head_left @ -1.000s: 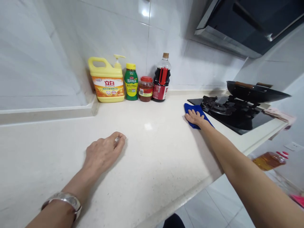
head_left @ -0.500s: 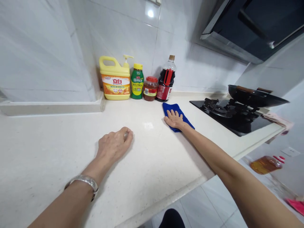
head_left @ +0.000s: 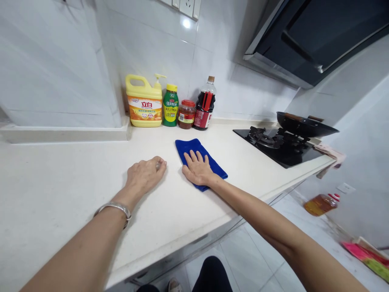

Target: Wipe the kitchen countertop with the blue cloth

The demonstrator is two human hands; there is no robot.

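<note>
My right hand [head_left: 197, 168] lies flat with fingers spread on a folded blue cloth [head_left: 216, 165], pressing it to the white countertop [head_left: 158, 227]. Parts of the cloth show beyond the fingertips and to the right of the hand. To the left of the cloth, my left hand [head_left: 145, 175] rests on the counter in a loose fist, thumb and forefinger curled towards each other. Nothing shows inside it. A silver bracelet [head_left: 117, 207] circles the left wrist.
Along the back wall stand a yellow detergent jug [head_left: 144, 107], a green sauce bottle [head_left: 170, 106], a red-lidded jar [head_left: 186, 114] and a dark sauce bottle [head_left: 205, 106]. At right, a wok [head_left: 304, 126] sits on the black gas hob [head_left: 273, 148] below a range hood [head_left: 304, 48].
My right hand has slid the blue cloth left and nearer to me, closer to my left hand. The left hand keeps its loose fist in nearly the same spot. The view has shifted slightly.
</note>
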